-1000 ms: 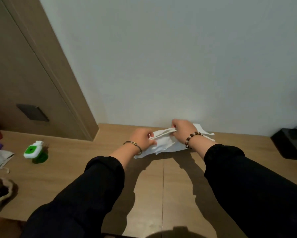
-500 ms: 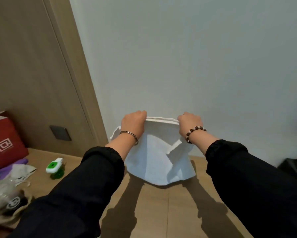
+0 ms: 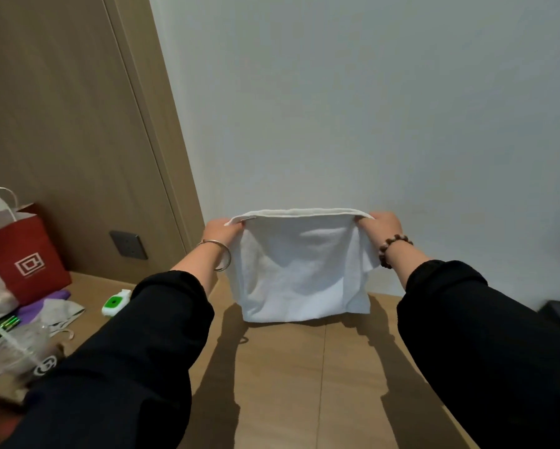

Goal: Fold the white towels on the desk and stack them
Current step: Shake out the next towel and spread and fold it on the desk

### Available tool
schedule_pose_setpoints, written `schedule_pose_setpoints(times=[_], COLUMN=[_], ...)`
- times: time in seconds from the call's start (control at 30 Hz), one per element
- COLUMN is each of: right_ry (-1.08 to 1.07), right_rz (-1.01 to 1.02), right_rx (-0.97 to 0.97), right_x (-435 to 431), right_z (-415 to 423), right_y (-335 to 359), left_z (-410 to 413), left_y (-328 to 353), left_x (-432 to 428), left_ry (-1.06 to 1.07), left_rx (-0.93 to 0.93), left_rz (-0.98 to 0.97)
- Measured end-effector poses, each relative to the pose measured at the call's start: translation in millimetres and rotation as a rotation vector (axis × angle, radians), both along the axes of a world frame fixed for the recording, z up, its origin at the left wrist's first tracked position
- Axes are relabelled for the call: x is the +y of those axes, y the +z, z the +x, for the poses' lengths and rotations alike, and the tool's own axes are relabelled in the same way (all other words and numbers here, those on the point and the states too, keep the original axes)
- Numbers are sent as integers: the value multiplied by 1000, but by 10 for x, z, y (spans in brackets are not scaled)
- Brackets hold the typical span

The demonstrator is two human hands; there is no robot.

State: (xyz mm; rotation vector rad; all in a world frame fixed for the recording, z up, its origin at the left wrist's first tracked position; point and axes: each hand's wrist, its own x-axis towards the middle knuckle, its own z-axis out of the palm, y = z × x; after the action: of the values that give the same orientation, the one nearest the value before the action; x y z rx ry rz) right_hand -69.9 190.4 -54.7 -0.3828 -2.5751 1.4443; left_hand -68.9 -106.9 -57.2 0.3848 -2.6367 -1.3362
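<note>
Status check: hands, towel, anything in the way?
Left hand and right hand each pinch a top corner of the white towel. Towel hangs spread, lower edge near the desk. Red bag sits far left, apart from it.

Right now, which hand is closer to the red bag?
Left. The left hand pinches the top left corner of the towel, on the same side as the red bag. The right hand pinches the opposite corner, with the towel between it and the bag.
</note>
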Motion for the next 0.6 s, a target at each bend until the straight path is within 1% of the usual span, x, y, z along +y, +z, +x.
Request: schedule_pose_setpoints(times=[0.03, 0.07, 0.1, 0.13, 0.17, 0.23, 0.27, 0.33, 0.4, 0.43, 0.47, 0.5, 0.53, 0.6], right_ry=[-3, 12, 58, 118, 173, 236, 254, 261, 202, 137, 50, -50, -122, -178], right_rz=[-243, -429, -562, -646, -689, -677, -623, -430, -202, -94, 17, 144, 283, 511], right_rx=[-41, -93, -144, -197, -255, -405, -477, -599, -680, -668, -587, -451, -308, -115], right_x=[14, 32, 55, 88, 121, 195, 232, 308, 345, 358, 373, 385, 398, 397], right_z=[40, 74, 101, 110, 120, 133, 142, 155, 174, 177, 175, 180, 176, 203], right_y=[9, 11, 8, 0, 9, 26, 23, -28, -136, -226, -338, -461, -599, -895], left_z=[30, 67, 104, 129, 141, 135, 138, 129, 94, 73, 62, 60, 65, 111], left_y=[5, 8, 16, 24, 35, 45, 41, -20, -181, -295, -415, -551, -687, -998], left_x=[17, 18, 4, -24, -50, -93, -98, -100, -69, -31, 35, 110, 181, 300], left_ry=[14, -4, -68, -150, -243, -406, -456, -435, -319, -270, -214, -155, -93, -12], left_rx=[-37, -106, -193, -287, -370, -486, -539, -650, -687, -661, -590, -470, -359, -217], left_rz=[236, 446, 608, 720, 785, 829, 811, 677, 414, 257, 91, -60, -120, -65])
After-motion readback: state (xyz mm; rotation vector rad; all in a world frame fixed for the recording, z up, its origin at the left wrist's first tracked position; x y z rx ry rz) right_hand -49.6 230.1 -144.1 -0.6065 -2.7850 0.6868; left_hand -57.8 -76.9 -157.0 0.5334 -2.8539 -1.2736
